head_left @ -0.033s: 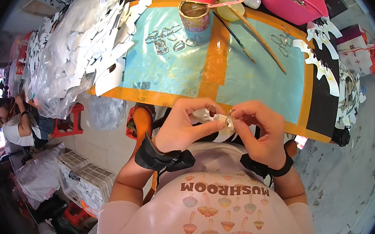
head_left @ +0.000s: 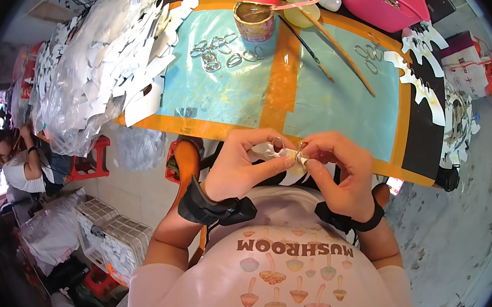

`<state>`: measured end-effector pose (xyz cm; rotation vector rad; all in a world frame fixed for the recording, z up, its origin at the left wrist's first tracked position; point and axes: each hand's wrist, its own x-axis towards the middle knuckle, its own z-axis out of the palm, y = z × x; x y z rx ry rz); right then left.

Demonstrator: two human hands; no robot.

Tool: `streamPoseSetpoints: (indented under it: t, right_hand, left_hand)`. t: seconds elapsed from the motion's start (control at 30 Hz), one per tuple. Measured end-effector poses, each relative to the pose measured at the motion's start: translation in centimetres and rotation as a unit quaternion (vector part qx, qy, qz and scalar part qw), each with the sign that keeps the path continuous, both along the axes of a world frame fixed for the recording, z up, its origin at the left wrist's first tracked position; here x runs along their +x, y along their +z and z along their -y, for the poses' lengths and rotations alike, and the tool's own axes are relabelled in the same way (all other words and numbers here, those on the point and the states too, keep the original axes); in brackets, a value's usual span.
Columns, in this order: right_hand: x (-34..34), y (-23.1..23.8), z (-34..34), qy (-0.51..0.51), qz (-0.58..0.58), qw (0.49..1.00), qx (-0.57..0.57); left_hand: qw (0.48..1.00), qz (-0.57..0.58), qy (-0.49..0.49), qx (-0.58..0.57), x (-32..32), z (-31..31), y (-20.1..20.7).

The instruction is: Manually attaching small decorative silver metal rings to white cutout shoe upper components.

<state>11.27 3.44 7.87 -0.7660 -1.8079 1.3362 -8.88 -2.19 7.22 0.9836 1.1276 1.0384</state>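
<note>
Just over the near table edge, my two hands work close together on a white cut-out piece (head_left: 304, 160) of thin, flexible material. My left hand (head_left: 233, 164) is closed, pinching the piece between thumb and fingers. A metal ring (head_left: 278, 143) shows by its fingertips. My right hand (head_left: 344, 178) is closed too, its thumb and fingertips gripping the other end beside a second metal ring (head_left: 300, 149), which sits around the piece. The fingers partly hide both the piece and the rings. Loose metal rings (head_left: 234, 60) lie in a group on the blue mat (head_left: 221, 101).
A red pot (head_left: 255, 24) with brownish contents stands at the back. A thin brush (head_left: 306, 48) and wooden stick (head_left: 344, 59) lie beside it. White cut-out pieces (head_left: 421, 90) lie right; plastic-covered piles (head_left: 98, 62) stand left. A pink basin (head_left: 384, 7) sits far right. A person (head_left: 20, 161) is at left.
The ring by my right fingertips now shows more fully around the white piece, and my right fingers have shifted slightly. My left hand has hardly moved.
</note>
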Motion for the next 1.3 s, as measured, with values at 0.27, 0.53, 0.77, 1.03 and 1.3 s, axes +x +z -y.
streamPoseSetpoints:
  t: [0.27, 0.53, 0.77, 1.03, 1.3]
  right_hand:
    - [-0.2, -0.2, 0.5, -0.034, 0.052, 0.998, 0.032]
    - [-0.5, 0.1, 0.5, -0.01, 0.051, 0.999, 0.007]
    - [-1.4, 0.0, 1.1, -0.06, 0.006, 0.997, -0.049]
    - [-1.0, -0.1, 0.2, -0.006, 0.059, 0.997, -0.056]
    - [-1.2, -0.5, 0.4, -0.047, 0.004, 0.995, -0.087]
  left_hand:
    - [0.992, -0.062, 0.078, 0.08, 1.5, 1.0, -0.8]
    - [0.99, -0.069, 0.083, 0.093, 1.0, 1.3, -1.1]
    - [0.992, -0.028, 0.119, 0.029, 1.4, 1.7, -1.5]
    - [0.984, 0.02, 0.172, 0.043, 2.8, 2.0, -1.8]
    - [0.988, 0.032, 0.144, 0.035, 2.4, 2.0, -1.6]
